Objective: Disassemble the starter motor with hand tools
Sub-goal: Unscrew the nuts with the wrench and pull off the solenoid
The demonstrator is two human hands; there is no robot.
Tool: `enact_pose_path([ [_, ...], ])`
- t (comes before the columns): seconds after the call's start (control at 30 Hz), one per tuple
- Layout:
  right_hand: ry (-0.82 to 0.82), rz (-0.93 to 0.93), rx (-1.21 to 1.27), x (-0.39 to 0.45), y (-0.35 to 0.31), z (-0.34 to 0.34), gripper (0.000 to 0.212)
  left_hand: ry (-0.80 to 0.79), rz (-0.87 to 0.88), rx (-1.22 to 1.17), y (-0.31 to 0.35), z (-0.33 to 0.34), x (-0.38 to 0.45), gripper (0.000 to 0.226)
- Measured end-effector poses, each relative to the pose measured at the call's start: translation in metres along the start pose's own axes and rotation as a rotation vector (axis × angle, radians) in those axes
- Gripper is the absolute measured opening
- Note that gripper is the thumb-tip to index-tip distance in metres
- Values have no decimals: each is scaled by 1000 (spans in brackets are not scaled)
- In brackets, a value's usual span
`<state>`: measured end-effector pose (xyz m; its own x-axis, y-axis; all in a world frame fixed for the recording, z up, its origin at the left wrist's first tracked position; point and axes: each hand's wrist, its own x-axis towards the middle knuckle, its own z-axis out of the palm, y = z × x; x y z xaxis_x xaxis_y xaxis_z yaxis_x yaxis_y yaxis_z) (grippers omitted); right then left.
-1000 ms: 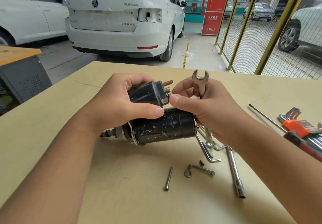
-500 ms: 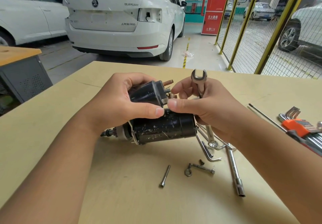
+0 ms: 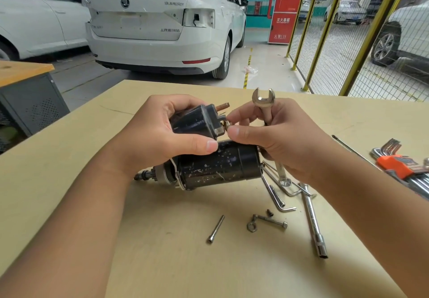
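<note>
R hand (image 3: pixel 285 140) thumb slid up, now pinching terminal nut (image 3: pixel 227 125), wrench (image 3: pixel 264 103) tucked; L hand (image 3: pixel 160 133) grips starter motor (image 3: pixel 216 165).

This is a car repair garage: beyond the hands (image 3: pixel 278 140) a white car (image 3: pixel 162 31) with its tail light removed stands on concrete, yellow mesh fencing (image 3: pixel 348 42) to their right, hex keys (image 3: pixel 399 165) on the table (image 3: pixel 69 147).

Loose bolts (image 3: pixel 270 221), hex keys (image 3: pixel 276 195) beside motor (image 3: pixel 216 167)
</note>
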<state>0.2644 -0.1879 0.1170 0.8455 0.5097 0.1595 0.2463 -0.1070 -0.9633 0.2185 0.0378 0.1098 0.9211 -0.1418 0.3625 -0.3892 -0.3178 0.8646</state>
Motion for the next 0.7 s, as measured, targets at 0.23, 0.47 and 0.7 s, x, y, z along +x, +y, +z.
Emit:
enact_pose_path([
  [0.23, 9, -61, -93, 0, 3, 2, 12, -2, 1, 3, 1, -1, -1, 53],
  [0.47, -45, 1, -38, -3, -5, -1, 10, -10, 3, 1, 2, 0, -1, 54],
  [0.7, -76, 57, -4, -2, -8, -1, 13, -13, 8, -4, 1, 0, -1, 54],
])
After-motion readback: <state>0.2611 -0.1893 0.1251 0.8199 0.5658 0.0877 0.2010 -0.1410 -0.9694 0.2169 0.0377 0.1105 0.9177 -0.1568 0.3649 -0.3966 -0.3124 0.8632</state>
